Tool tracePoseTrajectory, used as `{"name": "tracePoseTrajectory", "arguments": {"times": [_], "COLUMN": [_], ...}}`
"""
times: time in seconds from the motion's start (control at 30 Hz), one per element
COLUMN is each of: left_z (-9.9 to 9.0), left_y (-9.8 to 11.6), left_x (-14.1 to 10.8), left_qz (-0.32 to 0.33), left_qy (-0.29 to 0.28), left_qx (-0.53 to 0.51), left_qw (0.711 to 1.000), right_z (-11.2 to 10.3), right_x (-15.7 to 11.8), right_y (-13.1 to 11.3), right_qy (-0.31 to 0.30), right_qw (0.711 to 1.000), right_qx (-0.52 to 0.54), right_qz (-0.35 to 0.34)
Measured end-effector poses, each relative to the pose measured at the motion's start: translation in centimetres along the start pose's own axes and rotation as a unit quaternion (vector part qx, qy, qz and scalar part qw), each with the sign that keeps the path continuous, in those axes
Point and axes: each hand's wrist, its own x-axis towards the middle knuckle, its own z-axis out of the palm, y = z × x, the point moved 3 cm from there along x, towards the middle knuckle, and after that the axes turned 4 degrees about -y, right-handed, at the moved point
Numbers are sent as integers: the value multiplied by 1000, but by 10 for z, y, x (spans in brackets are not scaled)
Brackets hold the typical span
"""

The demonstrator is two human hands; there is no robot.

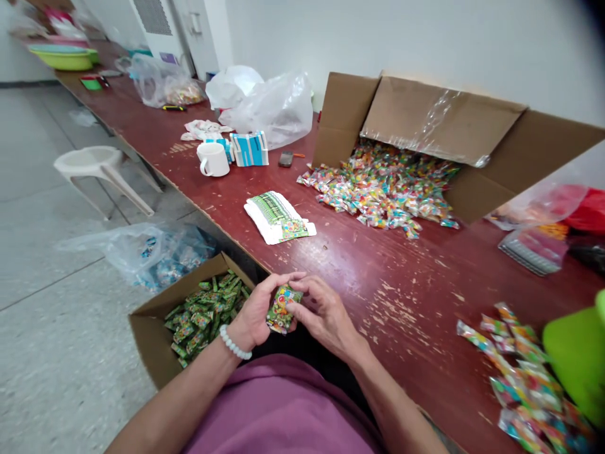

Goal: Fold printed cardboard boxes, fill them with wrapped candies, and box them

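Close to my body, a small green printed carton (282,308) with colourful round shapes on its face is held between both hands. My left hand (259,309), a pale bead bracelet at its wrist, is wrapped around the carton's left side. On the right side, my right hand (326,312) has its thumb on the front, with the fingers curled at the top edge. Just ahead on the table lies a stack of flat white-and-green cartons (274,214). Below and left of my hands, a cardboard box (146,343) contains many similar green cartons (203,321).
Wrapped candies (382,189) spill from a tipped cardboard box (420,116) onto the red table (350,258). More candy packets (524,378) lie right, beside a green container (576,359). A white mug (213,159) stands farther back. Left are a white stool (92,161) and a plastic bag (155,255).
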Motion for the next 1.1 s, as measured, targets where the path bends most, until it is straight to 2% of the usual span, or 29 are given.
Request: {"name": "tracePoseTrajectory", "arguments": {"times": [0.07,0.13,0.3,0.37,0.47,0.53,0.57,0.6,0.67,0.73,0.77,0.83,0.93,1.0,1.1], "left_z": [-3,-7,-18,-22,-37,-60,-77,-95,-136,-175,-189,-207,-206,-192,-164], "left_y": [-1,-1,-1,-2,-1,5,10,16,34,50,55,62,66,66,66], "left_x": [4,6,6,4,-3,-12,-17,-24,-40,-58,-65,-75,-78,-73,-61], "left_qz": [16,63,150,152,129,131,137,153,215,232,226,197,170,186,248], "left_qy": [10,28,51,56,58,91,124,169,277,404,427,439,418,398,360], "left_qx": [-35,-51,-11,-10,-10,44,93,150,271,334,339,318,291,300,324], "left_qw": [999,996,987,987,990,986,978,962,896,819,807,817,843,846,839], "right_z": [9,19,40,45,44,33,22,9,-20,-42,-49,-53,-46,-42,-43], "right_x": [-6,-8,3,9,23,38,49,61,88,112,121,134,139,137,132], "right_y": [4,6,7,8,15,27,36,47,70,89,97,107,113,115,116], "right_qy": [-1,-21,-17,-28,-103,-132,-113,-65,52,118,133,145,156,186,211], "right_qw": [998,993,968,966,977,982,987,992,986,960,947,933,927,932,949], "right_qx": [-62,-120,-252,-255,-177,-118,-102,-102,-147,-230,-256,-277,-274,-226,-108], "right_qz": [-3,-14,-8,-13,-55,-64,-51,-23,49,110,141,178,204,216,209]}}
